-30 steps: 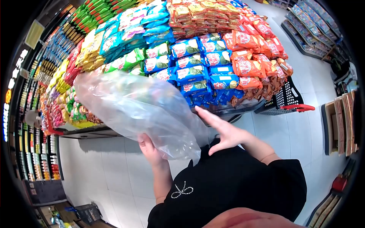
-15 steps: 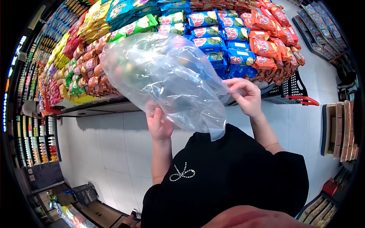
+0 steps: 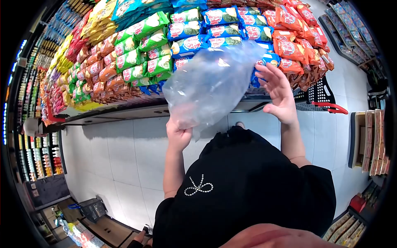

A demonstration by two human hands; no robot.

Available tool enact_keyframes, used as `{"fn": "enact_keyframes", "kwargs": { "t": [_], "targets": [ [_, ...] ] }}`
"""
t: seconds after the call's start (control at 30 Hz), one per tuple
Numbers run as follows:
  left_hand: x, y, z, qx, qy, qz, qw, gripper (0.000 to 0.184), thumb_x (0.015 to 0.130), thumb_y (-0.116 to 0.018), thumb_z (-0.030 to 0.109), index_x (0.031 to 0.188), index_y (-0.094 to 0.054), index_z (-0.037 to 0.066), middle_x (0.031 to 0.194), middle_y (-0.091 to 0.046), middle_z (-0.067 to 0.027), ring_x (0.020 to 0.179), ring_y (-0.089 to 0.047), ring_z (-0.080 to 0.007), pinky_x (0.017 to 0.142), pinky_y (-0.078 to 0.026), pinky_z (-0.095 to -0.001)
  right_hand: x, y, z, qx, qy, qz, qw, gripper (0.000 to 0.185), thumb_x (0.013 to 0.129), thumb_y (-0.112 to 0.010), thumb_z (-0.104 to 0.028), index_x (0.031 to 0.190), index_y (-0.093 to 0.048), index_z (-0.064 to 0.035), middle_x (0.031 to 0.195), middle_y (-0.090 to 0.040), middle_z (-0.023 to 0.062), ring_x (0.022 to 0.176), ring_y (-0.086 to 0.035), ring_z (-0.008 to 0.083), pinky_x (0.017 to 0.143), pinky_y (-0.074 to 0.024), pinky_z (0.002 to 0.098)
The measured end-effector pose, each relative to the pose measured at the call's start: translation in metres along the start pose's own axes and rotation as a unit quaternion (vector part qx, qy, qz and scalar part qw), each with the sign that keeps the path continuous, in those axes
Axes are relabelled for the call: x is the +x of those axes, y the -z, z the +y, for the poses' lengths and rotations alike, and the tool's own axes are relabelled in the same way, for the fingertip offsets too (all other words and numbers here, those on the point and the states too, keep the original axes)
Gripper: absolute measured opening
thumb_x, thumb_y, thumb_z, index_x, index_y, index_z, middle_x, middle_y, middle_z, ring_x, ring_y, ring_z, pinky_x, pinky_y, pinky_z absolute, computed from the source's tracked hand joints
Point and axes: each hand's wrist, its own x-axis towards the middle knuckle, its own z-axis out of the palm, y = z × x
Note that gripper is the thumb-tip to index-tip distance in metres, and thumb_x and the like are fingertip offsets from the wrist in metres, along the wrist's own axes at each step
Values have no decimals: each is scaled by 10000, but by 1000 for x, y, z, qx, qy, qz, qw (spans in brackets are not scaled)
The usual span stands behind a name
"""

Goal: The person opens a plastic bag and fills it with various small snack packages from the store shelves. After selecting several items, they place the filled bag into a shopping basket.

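Note:
A clear plastic bag [image 3: 213, 82] hangs in front of me, its lower end gathered in my left hand [image 3: 180, 131], whose fingers are wrapped round it. To the right of the bag, my right hand [image 3: 278, 91] is raised with its fingers apart and nothing in it. Behind the bag lie stacked snack packets: green packets [image 3: 129, 59] on the left, blue packets [image 3: 221, 16] in the middle and orange packets [image 3: 289, 49] on the right. The bag covers part of the blue stack.
The display's dark front edge [image 3: 124, 115] runs below the packets. A black basket with a red handle [image 3: 331, 108] stands at its right end. Cardboard boxes [image 3: 368, 140] are at the far right. Another dark basket [image 3: 93, 209] is at the lower left, near a person's hand [image 3: 140, 236].
My right hand has let go of the bag and its fingers have spread. The bag has swung to the right and bunched up, uncovering the green packets. My left hand has closed on its lower end.

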Motion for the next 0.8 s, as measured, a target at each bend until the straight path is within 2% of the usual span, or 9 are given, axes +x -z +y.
{"fn": "enact_keyframes", "kwargs": {
  "t": [0.13, 0.2, 0.27, 0.3, 0.43, 0.5, 0.6, 0.7, 0.8],
  "targets": [
    [-6, -1, -12, 96, -36, -9, 995, 223, 595, -567, -79, 787, -608, 28, 979, -621, -134, 966, -565, -310, 824, -447, -355, 4, 0, -4, 9, 19, 41, 999, 1053, 540, -847, -266, 1375, -239, -61, 1349, -369, 137, 1231, -373, 253, 1018, -267, 386],
    [-7, -1, -14, 144, -54, -21, 988, 249, 595, -571, -69, 819, -622, 29, 978, -622, -126, 968, -563, -314, 825, -449, -368, 7, 0, -8, 14, 43, 40, 998, 876, 573, -828, -219, 1309, -381, -62, 1338, -386, 142, 1228, -376, 261, 1018, -265, 387],
    [-9, -3, -18, 148, -57, -15, 987, 286, 593, -571, -70, 853, -632, 30, 976, -624, -115, 968, -562, -323, 829, -449, -373, 8, 8, -10, -148, 62, -47, 986, 565, 613, -788, -143, 1122, -561, -53, 1307, -420, 153, 1222, -380, 253, 1012, -272, 382],
    [-9, -4, -20, 146, -55, -19, 988, 286, 593, -571, -70, 853, -632, 30, 976, -624, -115, 968, -562, -323, 829, -449, -373, 8, -2, -18, -155, 36, -5, 987, 270, 624, -736, -70, 877, -645, -58, 1206, -519, 131, 1183, -425, 264, 997, -297, 391],
    [-7, -7, -21, 150, -29, -7, 988, 288, 615, -526, -86, 873, -614, 7, 975, -620, -120, 983, -561, -311, 857, -434, -364, 7, -1, -22, -256, 95, -48, 961, 91, 656, -698, -117, 677, -618, -79, 977, -627, 111, 1108, -483, 308, 982, -315, 461],
    [-4, -8, -25, 166, -15, -20, 986, 321, 623, -507, -94, 916, -597, 1, 989, -615, -124, 1000, -557, -304, 876, -424, -361, 6, -1, -32, -264, 119, -122, 949, 86, 652, -696, -103, 700, -627, -86, 976, -625, 73, 1097, -488, 305, 980, -318, 458],
    [-4, 0, -35, 34, 207, -25, 977, 407, 699, -412, -116, 1087, -461, -2, 1139, -549, -145, 1111, -499, -233, 963, -363, -346, 5, -9, -43, -260, 127, -236, 928, 72, 660, -685, -104, 702, -627, -100, 938, -611, 8, 1086, -484, 297, 988, -300, 491],
    [5, 6, -30, -82, 235, 58, 967, 277, 843, -395, -53, 1100, -462, 25, 1162, -551, -122, 1101, -505, -189, 927, -371, -288, 3, -16, -44, -263, 115, -285, 915, 84, 660, -670, -100, 719, -610, -110, 900, -575, -5, 1097, -474, 287, 998, -286, 508],
    [30, -4, 2, -156, 209, -51, 964, 285, 850, -498, 45, 1132, -480, 6, 1193, -522, -136, 1127, -476, -207, 968, -341, -334, 3, -22, -40, -235, 107, -349, 901, 129, 661, -646, -51, 766, -595, -106, 875, -533, 7, 1087, -474, 288, 994, -292, 516]
  ]
}}
